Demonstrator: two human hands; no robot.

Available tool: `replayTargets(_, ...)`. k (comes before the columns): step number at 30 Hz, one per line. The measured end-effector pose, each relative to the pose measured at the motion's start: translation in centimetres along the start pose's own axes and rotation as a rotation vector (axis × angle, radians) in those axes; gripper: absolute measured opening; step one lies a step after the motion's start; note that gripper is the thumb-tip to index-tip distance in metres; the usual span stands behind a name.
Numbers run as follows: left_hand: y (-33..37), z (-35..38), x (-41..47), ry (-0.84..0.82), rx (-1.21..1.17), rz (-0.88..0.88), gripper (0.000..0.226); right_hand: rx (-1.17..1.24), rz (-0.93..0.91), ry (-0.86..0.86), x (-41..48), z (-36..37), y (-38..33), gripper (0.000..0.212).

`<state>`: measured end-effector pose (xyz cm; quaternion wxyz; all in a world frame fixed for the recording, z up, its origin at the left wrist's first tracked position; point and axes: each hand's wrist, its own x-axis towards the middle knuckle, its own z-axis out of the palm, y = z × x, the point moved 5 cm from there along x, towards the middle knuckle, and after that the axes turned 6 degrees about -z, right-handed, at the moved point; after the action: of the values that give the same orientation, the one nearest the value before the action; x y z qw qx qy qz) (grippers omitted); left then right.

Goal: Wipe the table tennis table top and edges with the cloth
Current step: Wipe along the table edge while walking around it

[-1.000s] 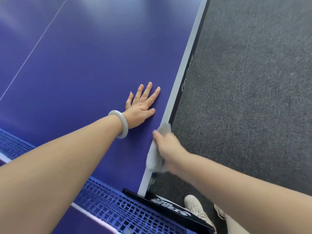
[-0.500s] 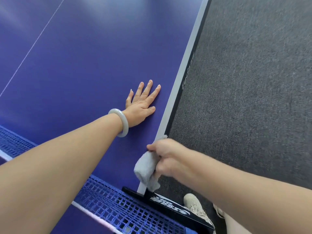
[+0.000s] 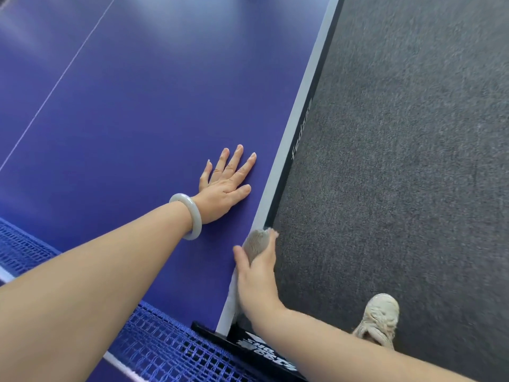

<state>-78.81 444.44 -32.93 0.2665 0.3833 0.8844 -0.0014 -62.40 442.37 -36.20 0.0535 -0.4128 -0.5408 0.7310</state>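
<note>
The blue table tennis table top [image 3: 154,111] fills the left of the view, with a white line and a dark side edge [image 3: 305,111] along its right. My left hand [image 3: 227,186] lies flat on the top near that edge, fingers spread, a pale bangle on the wrist. My right hand [image 3: 257,277] grips a grey cloth [image 3: 257,242] wrapped over the table's side edge, thumb on the top side, fingers over the side. Most of the cloth is hidden under the hand.
The blue net [image 3: 154,346] crosses the bottom left, held by a black net clamp [image 3: 264,351] with white lettering just below my right wrist. Dark grey carpet [image 3: 407,161] covers the floor to the right. A beige shoe [image 3: 378,321] stands on it near the table.
My right hand drew the cloth back toward the net clamp, then slid it forward along the edge again. My left hand has stayed flat in place. The view shifted slightly.
</note>
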Motion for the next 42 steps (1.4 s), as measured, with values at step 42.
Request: replayTargets(42,7.8,-9.2,21.0,0.062,-0.058,-0.229,0.055,-0.113,-0.311,0.029,33.7,-12.1,-22.6,0.073)
